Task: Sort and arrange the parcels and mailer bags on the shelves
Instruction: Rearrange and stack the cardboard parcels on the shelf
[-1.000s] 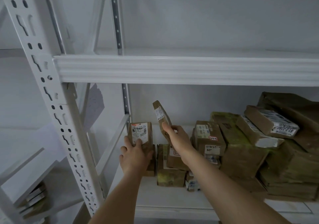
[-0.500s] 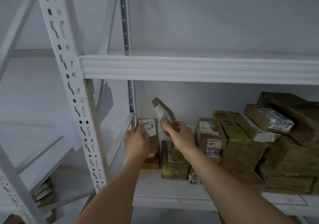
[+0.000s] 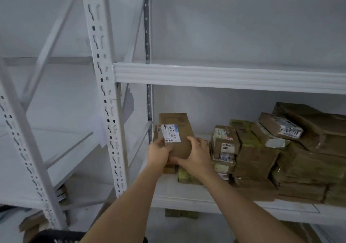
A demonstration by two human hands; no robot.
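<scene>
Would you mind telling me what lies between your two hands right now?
In the head view, a flat brown cardboard parcel with a white label lies between left hand and right hand.

A flat parcel (image 3: pixel 177 136) stands upright at the left end of the lower shelf (image 3: pixel 196 198), held between both hands — left hand (image 3: pixel 159 154) on its left edge, right hand (image 3: pixel 196 158) at its lower right. Behind it stands another small parcel (image 3: pixel 156 130). To the right — a stacked pile of parcels (image 3: pixel 262 158). An upper shelf (image 3: pixel 224 76) spans above.
</scene>
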